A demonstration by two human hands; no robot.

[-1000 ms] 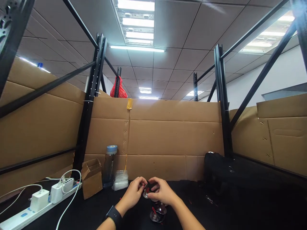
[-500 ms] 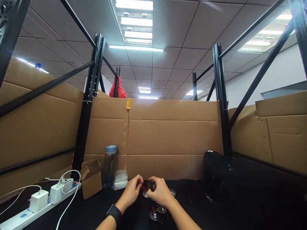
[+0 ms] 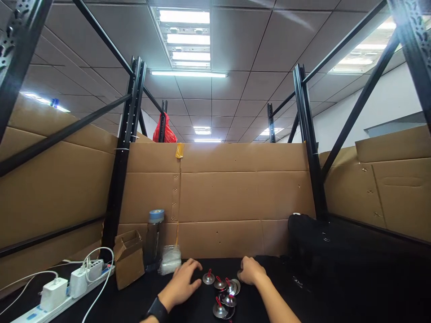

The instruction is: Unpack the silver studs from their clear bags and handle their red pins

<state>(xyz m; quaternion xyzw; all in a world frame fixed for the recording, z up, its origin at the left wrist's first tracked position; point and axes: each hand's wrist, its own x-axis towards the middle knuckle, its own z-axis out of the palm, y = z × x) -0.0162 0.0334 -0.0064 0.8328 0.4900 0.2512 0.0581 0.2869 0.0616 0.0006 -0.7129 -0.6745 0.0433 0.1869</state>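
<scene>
At six o'clock in the head view, a loose cluster of metal discs (image 3: 230, 301) was spread over the black cloth (image 3: 188, 309), and a lone disc (image 3: 208, 279) was set just apart from it at eleven o'clock. The step in hand was judged to be the setting down or picking up of one piece at the cluster's two o'clock edge; which of the two could not be told. There the right hand (image 3: 252, 271) was held with its fingers curled downward, and a rounded edge was half hidden by the fingertips; whether anything was pinched could not be made out. At ten o'clock the left hand (image 3: 180, 283) was held palm down, its fingers loosely spread, with nothing seen to be gripped.

For the next move, a light fingertip hold on a thin rim would be called for, with overlapping neighbours left undisturbed.

The discs were seen to be shiny, shallow-domed and round, topped by red loops (image 3: 218, 302) that looked soft and cord-like. All glare was swallowed by the matt cloth.
</scene>
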